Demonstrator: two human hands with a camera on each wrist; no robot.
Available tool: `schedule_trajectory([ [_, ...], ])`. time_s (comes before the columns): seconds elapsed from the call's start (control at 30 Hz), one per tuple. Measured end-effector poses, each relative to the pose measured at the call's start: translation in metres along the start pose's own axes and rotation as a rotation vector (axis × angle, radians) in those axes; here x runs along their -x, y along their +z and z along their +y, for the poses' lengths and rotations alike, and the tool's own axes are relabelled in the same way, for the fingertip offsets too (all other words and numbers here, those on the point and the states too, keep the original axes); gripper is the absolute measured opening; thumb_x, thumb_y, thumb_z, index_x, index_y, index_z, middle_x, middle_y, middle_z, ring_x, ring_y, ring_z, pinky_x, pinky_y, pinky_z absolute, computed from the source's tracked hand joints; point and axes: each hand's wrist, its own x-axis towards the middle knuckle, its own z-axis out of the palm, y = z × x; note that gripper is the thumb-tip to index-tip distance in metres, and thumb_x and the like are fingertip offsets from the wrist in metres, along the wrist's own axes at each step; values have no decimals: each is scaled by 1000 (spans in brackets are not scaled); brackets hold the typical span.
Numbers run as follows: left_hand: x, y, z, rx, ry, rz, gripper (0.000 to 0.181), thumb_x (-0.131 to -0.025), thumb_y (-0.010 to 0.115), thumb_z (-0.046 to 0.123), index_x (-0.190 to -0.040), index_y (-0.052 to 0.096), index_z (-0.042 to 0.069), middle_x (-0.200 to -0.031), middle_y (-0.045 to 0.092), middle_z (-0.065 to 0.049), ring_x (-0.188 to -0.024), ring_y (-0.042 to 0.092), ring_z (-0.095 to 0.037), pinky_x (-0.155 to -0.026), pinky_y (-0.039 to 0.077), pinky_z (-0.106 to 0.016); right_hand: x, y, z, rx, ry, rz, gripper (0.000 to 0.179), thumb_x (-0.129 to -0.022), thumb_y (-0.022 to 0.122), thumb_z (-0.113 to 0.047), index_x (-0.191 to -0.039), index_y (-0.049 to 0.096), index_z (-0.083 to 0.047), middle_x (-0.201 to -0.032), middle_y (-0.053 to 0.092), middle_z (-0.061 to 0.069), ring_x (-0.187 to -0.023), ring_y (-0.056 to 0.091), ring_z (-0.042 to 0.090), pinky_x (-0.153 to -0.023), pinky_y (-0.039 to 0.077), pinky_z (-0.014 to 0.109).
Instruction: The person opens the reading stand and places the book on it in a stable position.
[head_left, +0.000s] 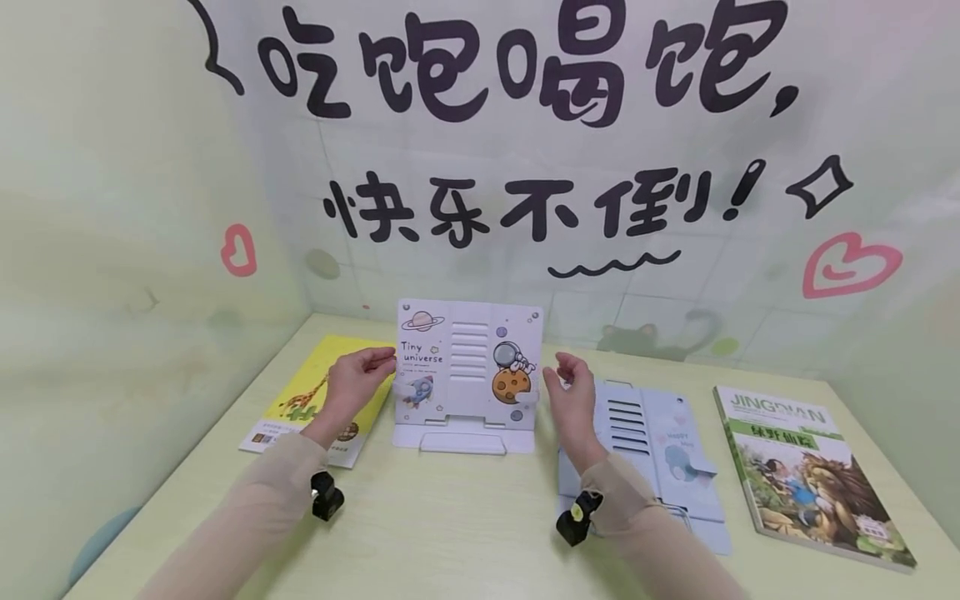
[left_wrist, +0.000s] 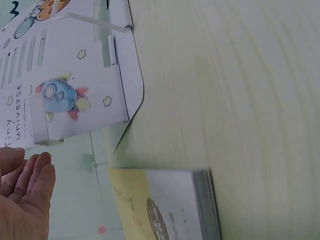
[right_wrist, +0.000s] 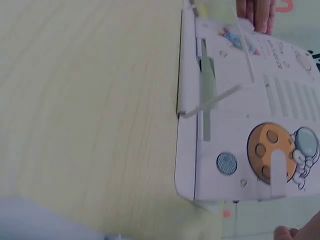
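Note:
A white book stand (head_left: pixel 468 398) printed with a rocket, a planet and an astronaut stands upright at the middle of the table, its wire bracket folded out in front. My left hand (head_left: pixel 354 393) is beside the stand's left edge, fingers loosely bent, holding nothing. In the left wrist view the fingertips (left_wrist: pixel 44 162) sit just off the panel's edge. Across from it, my right hand (head_left: pixel 573 412) hovers a little off the right edge with thumb and fingers apart. Only a bit of that hand (right_wrist: pixel 302 231) shows in the right wrist view.
A yellow book (head_left: pixel 300 379) with a giraffe lies at the left, partly behind my left hand. Under my right forearm a pale blue book stand (head_left: pixel 660 433) lies flat. A thick picture-covered book (head_left: pixel 810 475) is at the far right. A printed cloth wall (head_left: pixel 480 267) backs the table.

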Motion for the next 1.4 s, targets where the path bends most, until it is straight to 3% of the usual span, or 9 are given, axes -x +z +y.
schedule_trajectory([
  [0.07,0,-12,-5,-40,8,-6,33,-92,61,16,-119,62,-2,-111,67,-19,-100,65,-30,-73,55,-21,13,7,-8,-82,-46,36,31,-91,58,-6,-121,52,1,-122,54,16,-113,51,25,-96,46,35],
  [0.13,1,-26,-10,-73,-6,-20,35,-94,58,18,-123,59,-2,-115,65,-20,-103,64,-31,-78,55,-27,30,17,-16,-164,-97,20,27,-90,57,-2,-117,54,3,-117,57,17,-106,53,20,-91,49,28],
  [0.27,3,-52,-25,-140,-20,-40,39,-96,54,18,-129,53,-4,-121,60,-23,-109,60,-35,-88,52,-40,69,42,-27,-277,-127,-154,23,-89,55,2,-111,56,5,-111,59,20,-98,56,17,-84,50,18],
  [0.43,5,-78,-46,-198,-74,-56,45,-97,52,18,-133,45,-8,-127,54,-28,-115,54,-40,-88,52,-42,107,75,-24,-279,10,-376,24,-89,56,-1,-113,58,4,-112,60,19,-98,58,17,-84,50,17],
  [0.57,5,-94,-57,-241,-128,-84,52,-97,50,20,-137,37,-11,-133,46,-32,-121,46,-45,-94,46,-49,123,99,-18,-251,101,-488,30,-88,58,-1,-116,57,8,-110,61,20,-94,57,12,-84,51,21],
  [0.7,6,-104,-65,-305,-182,-110,56,-98,48,22,-137,32,-14,-136,39,-35,-123,41,-48,-99,40,-54,131,119,-13,-228,197,-561,38,-88,59,-2,-122,51,13,-114,60,20,-102,59,17,-89,51,28],
  [0.93,6,-112,-67,-370,-256,-169,62,-97,47,27,-137,27,-17,-137,33,-38,-124,34,-52,-102,33,-58,129,147,-10,-233,341,-513,50,-90,58,-7,-131,40,15,-129,50,26,-123,47,36,-100,45,40],
  [1.1,3,-113,-70,-375,-284,-221,66,-98,46,30,-138,24,-18,-137,32,-39,-125,33,-52,-102,33,-57,123,159,-12,-270,400,-461,53,-90,58,-7,-134,38,14,-135,46,27,-128,43,38,-104,41,43],
  [1.4,3,-110,-69,-313,-338,-262,67,-98,43,30,-138,21,-20,-141,24,-39,-129,26,-51,-106,29,-56,119,168,-11,-325,411,-475,54,-88,58,-3,-134,36,17,-133,47,29,-127,44,37,-105,39,44],
])
